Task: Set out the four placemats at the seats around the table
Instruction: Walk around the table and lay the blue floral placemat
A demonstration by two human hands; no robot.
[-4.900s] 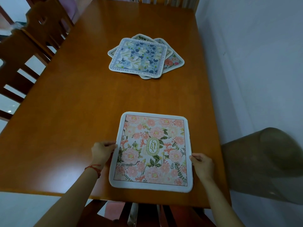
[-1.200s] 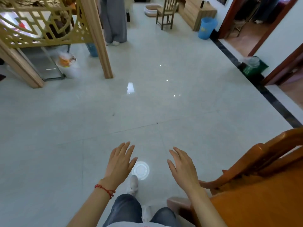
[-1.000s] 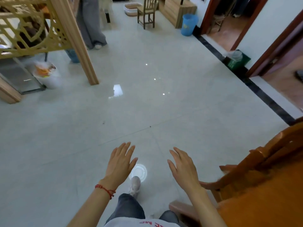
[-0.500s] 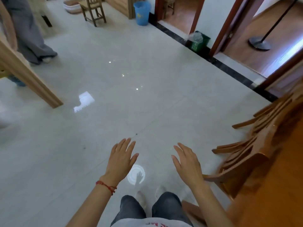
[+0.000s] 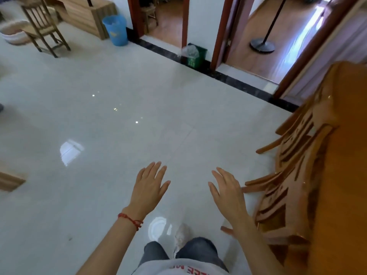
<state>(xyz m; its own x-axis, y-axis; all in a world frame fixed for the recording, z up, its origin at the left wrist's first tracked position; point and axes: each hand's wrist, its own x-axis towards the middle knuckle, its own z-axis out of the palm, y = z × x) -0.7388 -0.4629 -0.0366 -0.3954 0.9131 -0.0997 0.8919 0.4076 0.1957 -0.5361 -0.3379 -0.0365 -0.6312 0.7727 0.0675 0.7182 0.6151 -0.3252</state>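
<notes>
No placemat is in view. My left hand (image 5: 149,186), with a red string at the wrist, is held out over the pale tiled floor with its fingers spread and nothing in it. My right hand (image 5: 226,190) is out beside it, also spread and holding nothing. The orange wooden table (image 5: 349,175) fills the right edge of the view. Two wooden chairs (image 5: 294,175) stand pushed in along its side, just right of my right hand.
Shiny white floor tiles (image 5: 119,116) stretch ahead. A small wooden chair (image 5: 42,26), a blue bin (image 5: 116,29) and a green bin (image 5: 195,55) stand by the far wall. Two doorways open beyond, with a floor stand's round base (image 5: 262,44) in the right one.
I left the pink placemat at the table's end and turned away. Since a second ago the view has swung right, bringing the table side and chairs further in; my hands stay open.
</notes>
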